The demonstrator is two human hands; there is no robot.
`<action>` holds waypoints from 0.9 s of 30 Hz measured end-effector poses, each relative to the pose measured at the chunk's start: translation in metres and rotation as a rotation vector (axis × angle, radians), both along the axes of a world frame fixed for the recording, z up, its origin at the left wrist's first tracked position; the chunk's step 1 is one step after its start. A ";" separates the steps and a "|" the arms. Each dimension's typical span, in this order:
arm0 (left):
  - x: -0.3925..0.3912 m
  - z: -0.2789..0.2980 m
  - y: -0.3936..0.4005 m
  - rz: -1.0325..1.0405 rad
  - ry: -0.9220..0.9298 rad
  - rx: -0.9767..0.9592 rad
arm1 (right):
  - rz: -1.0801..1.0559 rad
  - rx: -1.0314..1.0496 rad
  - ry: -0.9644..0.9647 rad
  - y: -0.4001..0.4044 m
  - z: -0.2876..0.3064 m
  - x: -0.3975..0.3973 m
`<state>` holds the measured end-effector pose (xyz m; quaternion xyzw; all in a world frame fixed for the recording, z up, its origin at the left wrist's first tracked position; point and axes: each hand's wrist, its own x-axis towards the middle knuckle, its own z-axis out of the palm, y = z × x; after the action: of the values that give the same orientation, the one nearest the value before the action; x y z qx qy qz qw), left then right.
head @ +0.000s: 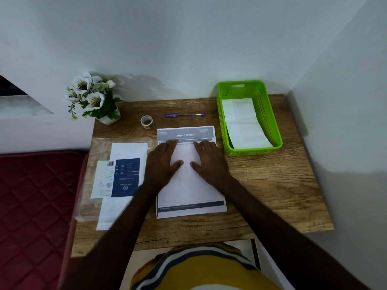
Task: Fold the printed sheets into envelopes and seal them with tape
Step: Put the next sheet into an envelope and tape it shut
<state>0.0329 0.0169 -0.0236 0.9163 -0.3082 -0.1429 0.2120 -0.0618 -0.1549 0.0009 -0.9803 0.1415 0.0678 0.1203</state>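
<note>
A printed sheet [189,181] lies flat in the middle of the desk [272,185], its headed end far, its dark footer band near. It seems to be folded over already, a blank flap reaching up to just short of the heading, though the fold line itself is hard to make out.

Both hands lie flat on the sheet with straight fingers, gripping nothing. The left hand [162,162] presses the left half and the right hand [210,162] the right half, fingertips at the far edge of the blank flap, thumbs pointing toward each other and not touching.

The sheet is light, thin and limp. It will likely slide on the smooth wood unless one palm pins it, and it creases for good wherever it is pressed. The best hold is probably a pinch at the corners or an edge to lift, then flat fingers run outward along the fold.

The tape [147,122] stands far left of the sheet, near a pen [184,115]. Folded sheets [244,124] lie in the green basket [270,122] at far right. More papers [122,181] lie to the left.
</note>
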 end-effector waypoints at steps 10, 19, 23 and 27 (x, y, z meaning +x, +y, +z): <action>0.033 0.014 -0.012 -0.079 0.044 0.100 | 0.059 0.208 0.166 -0.025 0.021 0.043; 0.037 0.019 -0.020 -0.083 0.023 0.183 | 0.084 0.176 0.189 -0.027 0.023 0.053; 0.033 0.022 -0.019 -0.079 0.025 0.160 | 0.087 0.174 0.162 -0.027 0.022 0.052; 0.026 0.031 -0.019 -0.053 0.022 0.151 | 0.099 0.122 0.118 -0.023 0.022 0.048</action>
<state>0.0587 -0.0016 0.0074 0.9195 -0.3185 -0.1814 0.1419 -0.0138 -0.1774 0.0233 -0.9712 0.0954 0.1396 0.1680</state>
